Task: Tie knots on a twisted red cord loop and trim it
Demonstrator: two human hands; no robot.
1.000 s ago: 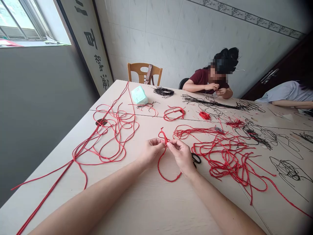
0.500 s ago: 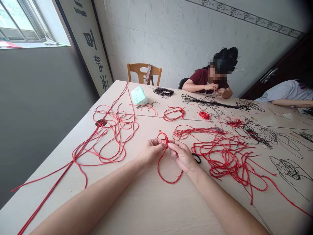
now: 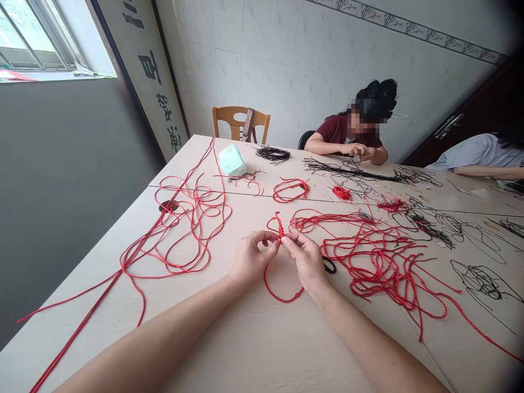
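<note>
Between my two hands is a red braided cord (image 3: 282, 300), knotted where the fingers meet. Its knotted part and a short end stand up above my fingertips, and a twisted loop hangs below onto the table. My left hand (image 3: 256, 254) pinches the knot from the left, thumb and forefinger closed on it. From the right, my right hand (image 3: 305, 256) grips the same knot with thumb against fingers. A black ring-shaped handle (image 3: 329, 265) shows just beside my right hand; the rest of it is hidden.
A pile of red twisted cords (image 3: 385, 262) lies to the right, thin red cords (image 3: 192, 218) to the left. Farther back are a coiled red cord (image 3: 290, 191), a pale green packet (image 3: 232, 160) and black cords (image 3: 356, 172). Two other people sit across the table (image 3: 245, 349).
The knotted part has swung more upright above my fingers, its end now higher. My left hand has turned slightly and its fingers have shifted on the knot. The hanging loop has risen slightly.
</note>
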